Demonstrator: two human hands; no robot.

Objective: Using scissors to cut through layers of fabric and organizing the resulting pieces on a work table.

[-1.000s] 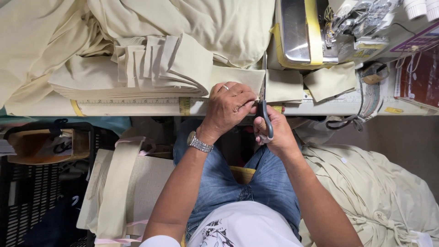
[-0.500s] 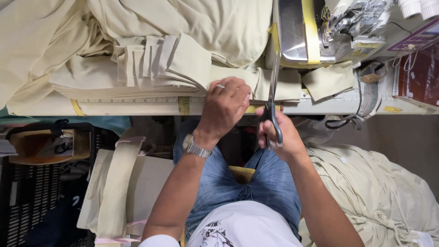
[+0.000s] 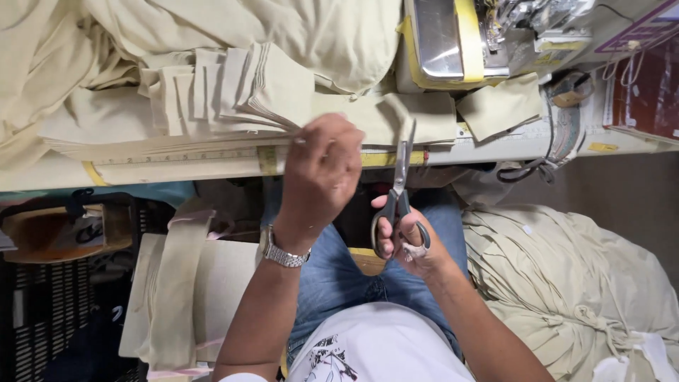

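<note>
While the person sits at the counter (image 3: 212, 170) with denim-clad legs beneath its edge, the right hand (image 3: 407, 240) is clenched around the handles of a pair of scissors (image 3: 397, 198), fingers through the loops. The scissors stand nearly upright, blades pointing away from the body, their tips reaching the lower edge of a cream fabric piece (image 3: 396, 117) that lies on the counter just in front of the sewing machine (image 3: 453, 42). Whether the blades actually bite the cloth cannot be told.

The left hand (image 3: 322, 173) rests knuckles-up at the counter edge, fingers curled down onto the same cream fabric just left of the scissors; it presses or pinches the cloth, but the grip itself is hidden beneath the hand. A metal wristwatch (image 3: 283, 255) sits on that wrist.

To the left of the hand, a stack of folded cream pieces (image 3: 226, 92) lies on the counter, with a large heap of cream cloth (image 3: 177, 28) behind it. A measuring tape (image 3: 177, 155) runs along the counter's front edge. A separate small cream piece (image 3: 502, 106) lies right of the machine. Below the counter, a bundled mass of cream fabric (image 3: 566, 283) sits at the person's right, and long cream strips (image 3: 177, 283) hang over a support at the left, beside a dark crate (image 3: 42, 318).
</note>
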